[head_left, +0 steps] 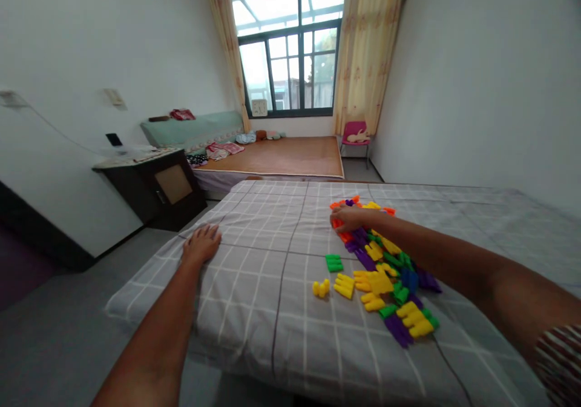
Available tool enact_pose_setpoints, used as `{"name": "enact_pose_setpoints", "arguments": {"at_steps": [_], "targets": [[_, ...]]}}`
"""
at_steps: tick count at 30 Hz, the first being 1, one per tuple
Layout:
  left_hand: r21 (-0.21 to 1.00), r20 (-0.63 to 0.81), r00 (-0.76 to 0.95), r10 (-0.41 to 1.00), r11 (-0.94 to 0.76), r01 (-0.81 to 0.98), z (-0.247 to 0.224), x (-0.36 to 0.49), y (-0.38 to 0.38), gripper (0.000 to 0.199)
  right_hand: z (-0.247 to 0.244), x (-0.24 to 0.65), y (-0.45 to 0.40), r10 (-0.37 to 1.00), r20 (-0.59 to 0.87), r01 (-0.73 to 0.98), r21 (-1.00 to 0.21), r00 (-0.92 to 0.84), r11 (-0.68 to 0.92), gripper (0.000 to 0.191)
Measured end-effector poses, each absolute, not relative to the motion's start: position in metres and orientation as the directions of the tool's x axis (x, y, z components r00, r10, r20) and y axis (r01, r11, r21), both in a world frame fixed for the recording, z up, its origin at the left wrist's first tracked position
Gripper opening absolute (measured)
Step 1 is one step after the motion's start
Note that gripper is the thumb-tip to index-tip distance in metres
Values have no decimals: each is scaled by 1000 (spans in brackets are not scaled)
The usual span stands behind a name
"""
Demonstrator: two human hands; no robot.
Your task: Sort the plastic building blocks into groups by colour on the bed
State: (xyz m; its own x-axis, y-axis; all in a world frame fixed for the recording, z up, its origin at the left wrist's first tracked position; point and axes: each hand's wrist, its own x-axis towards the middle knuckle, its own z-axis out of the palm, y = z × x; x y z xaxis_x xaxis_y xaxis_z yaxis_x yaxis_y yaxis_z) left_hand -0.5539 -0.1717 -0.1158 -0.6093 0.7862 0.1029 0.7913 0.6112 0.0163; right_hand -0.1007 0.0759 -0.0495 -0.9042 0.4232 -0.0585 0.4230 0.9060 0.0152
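Many plastic building pieces in yellow, green, purple, orange and blue lie in a heap on the grey checked bedcover [254, 261]. My right hand [347, 218] is at the far left end of the heap, its fingers bent down and closed over the orange pieces [345, 236]; the fingertips are partly hidden. My left hand [202, 243] rests flat on the cover's left edge, fingers spread, holding nothing. Left of the heap lie a green piece [334, 263], a yellow piece [344, 286] and a small yellow piece [321, 288]. A blue piece [409, 280] sits among the others.
Beyond the bedcover is a second bed [295, 155] with clothes at its left. A dark cabinet [167, 189] stands at the left, with a phone [113, 140] on top. A pink chair [354, 133] is by the window [295, 62].
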Motion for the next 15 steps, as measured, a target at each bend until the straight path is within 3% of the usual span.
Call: {"name": "enact_pose_setpoints", "arguments": {"at_steps": [3,6,8,12,15], "targets": [[-26,65,-650,758,652,758,-104,-546,-164,57,-39,-89,27,341,68,343,20,-938,939,55],[-72,135,-613,779,624,778,-88,-511,-148,56,-45,-99,-39,16,138,8,-57,-990,998,52],[-69,156,-490,858,504,861,-77,-469,-136,53,-52,-104,-69,-98,125,-106,-58,-987,993,46],[28,293,-138,946,136,990,-62,-359,-133,47,-47,-75,-62,75,106,76,8,-992,997,24],[46,404,189,895,-227,973,-54,-271,-155,46,-33,-21,-23,204,253,198,-49,-946,979,32]]}}
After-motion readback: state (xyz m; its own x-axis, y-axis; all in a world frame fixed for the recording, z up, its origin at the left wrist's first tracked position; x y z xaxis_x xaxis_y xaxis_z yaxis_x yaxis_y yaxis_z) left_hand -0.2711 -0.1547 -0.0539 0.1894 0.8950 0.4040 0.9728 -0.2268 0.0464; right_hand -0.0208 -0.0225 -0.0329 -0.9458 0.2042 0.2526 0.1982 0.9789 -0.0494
